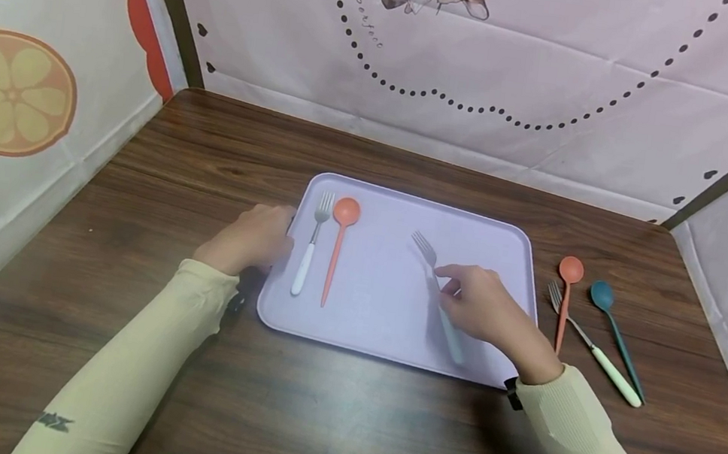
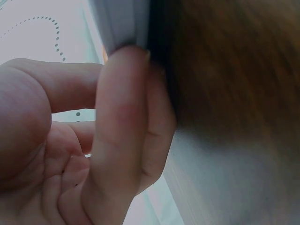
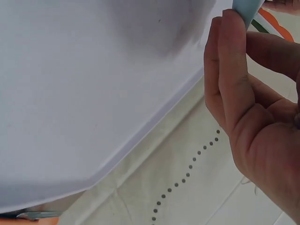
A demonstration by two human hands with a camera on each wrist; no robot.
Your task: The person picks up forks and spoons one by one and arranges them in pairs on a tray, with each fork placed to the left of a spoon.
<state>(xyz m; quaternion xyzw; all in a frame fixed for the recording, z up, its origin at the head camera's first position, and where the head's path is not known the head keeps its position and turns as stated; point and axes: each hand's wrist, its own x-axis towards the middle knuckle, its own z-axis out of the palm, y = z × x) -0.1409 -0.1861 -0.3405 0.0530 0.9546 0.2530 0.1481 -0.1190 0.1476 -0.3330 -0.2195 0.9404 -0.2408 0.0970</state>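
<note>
My right hand (image 1: 480, 302) pinches a fork (image 1: 451, 338) with a pale blue handle between thumb and fingers, over the right half of a lilac tray (image 1: 379, 327). Its tines point away to the upper left. In the right wrist view, the fork's handle (image 3: 246, 10) shows between the fingertips. My left hand (image 1: 253, 238) grips the tray by its left rim; in the left wrist view the fingertips (image 2: 126, 58) are at that rim. On the tray's left side lie a white-handled fork (image 1: 305, 261) and, beside it, a coral spoon (image 1: 338, 243), roughly parallel.
Right of the tray, on the brown wooden table (image 1: 327, 419), lie a coral spoon (image 1: 571, 271), a fork with a pale green handle (image 1: 616, 375) and a dark teal spoon (image 1: 619, 338). The coral spoon crosses over that fork. Printed cloth walls (image 1: 527, 65) stand behind and at both sides.
</note>
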